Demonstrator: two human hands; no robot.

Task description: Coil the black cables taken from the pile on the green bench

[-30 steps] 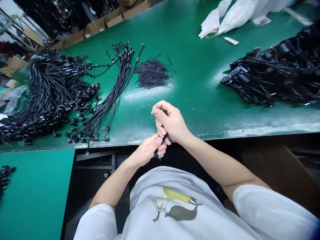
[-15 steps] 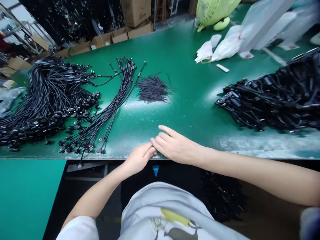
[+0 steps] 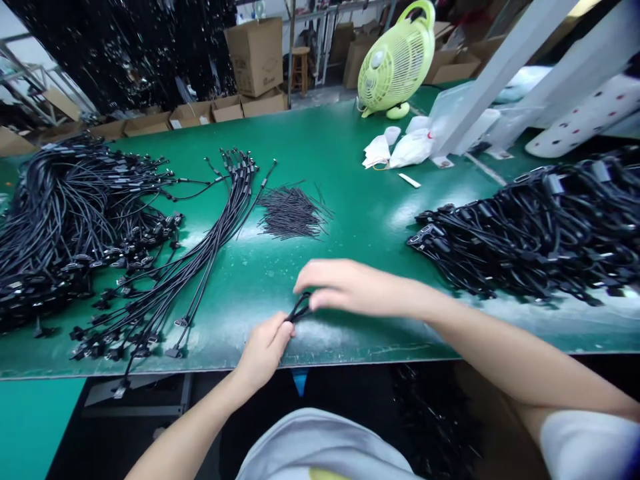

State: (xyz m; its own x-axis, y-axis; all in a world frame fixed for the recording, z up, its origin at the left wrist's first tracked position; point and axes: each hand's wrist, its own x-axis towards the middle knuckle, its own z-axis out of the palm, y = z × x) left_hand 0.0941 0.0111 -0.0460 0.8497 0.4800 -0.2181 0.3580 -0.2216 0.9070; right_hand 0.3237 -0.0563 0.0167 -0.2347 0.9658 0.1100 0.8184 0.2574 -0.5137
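My left hand [image 3: 265, 345] is closed on a black cable [image 3: 299, 308], pinching it between thumb and fingers just above the table's front edge. The cable is bent into a small loop that sticks out toward the right. My right hand [image 3: 340, 285], somewhat blurred, curls its fingers over the far end of this loop, with the thumb against it. Beyond the hands lies a pile of short thin black ties [image 3: 293, 212]. To the left, a loose bundle of black cables [image 3: 210, 243] with connectors at both ends stretches across the green table [image 3: 360, 220].
A large heap of black cables [image 3: 75, 200] covers the table's left end. Coiled, bundled cables [image 3: 530, 233] lie in a heap on the right. A green fan [image 3: 395, 67], white bags [image 3: 410, 150] and a grey post [image 3: 505, 73] stand farther back. Cardboard boxes [image 3: 255, 57] line the far edge.
My hands were together at the table edge; now the right hand has risen slightly, and a cable loop shows between them. The view has tilted up, showing more of the fan.
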